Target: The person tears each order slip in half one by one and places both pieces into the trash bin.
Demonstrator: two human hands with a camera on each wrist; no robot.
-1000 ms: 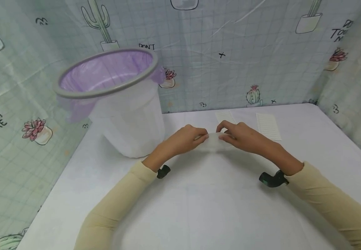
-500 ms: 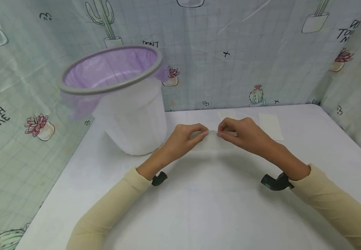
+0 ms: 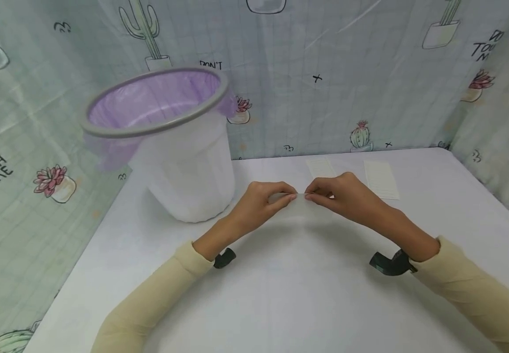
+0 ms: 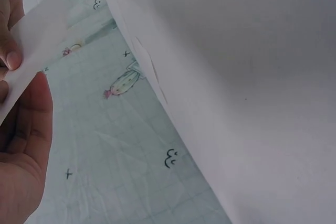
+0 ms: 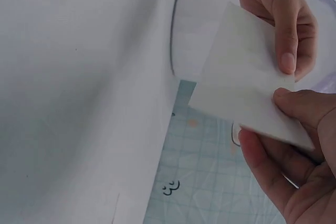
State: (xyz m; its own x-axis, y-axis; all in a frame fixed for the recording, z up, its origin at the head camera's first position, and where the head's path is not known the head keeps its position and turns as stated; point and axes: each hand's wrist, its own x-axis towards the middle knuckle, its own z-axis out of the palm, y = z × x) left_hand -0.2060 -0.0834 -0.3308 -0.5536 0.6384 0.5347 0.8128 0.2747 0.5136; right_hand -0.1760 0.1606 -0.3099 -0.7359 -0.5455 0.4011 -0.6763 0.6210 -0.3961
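Note:
A small white sheet of paper (image 5: 247,72) hangs between the two hands above the table, hard to make out against it in the head view. My left hand (image 3: 256,203) pinches its upper edge between thumb and fingers. Close beside, my right hand (image 3: 344,196) pinches the same edge, the fingertips of the two hands nearly meeting. In the right wrist view the sheet has a bend across its middle; whether it is torn there I cannot tell. The left wrist view shows only part of the paper (image 4: 42,30) at its left border.
At the back left stands a white bin (image 3: 188,171) lined with a purple bag (image 3: 157,98) under a grey rim. Two lined sheets, one partly behind the right hand (image 3: 320,166) and another lined sheet (image 3: 381,179), lie on the white table (image 3: 272,294). A patterned curtain (image 3: 280,98) hangs behind.
Both hands have drawn slightly closer together along the paper's edge, and since half a second ago they sit a little lower in the head view. Both keep their pinch on the paper.

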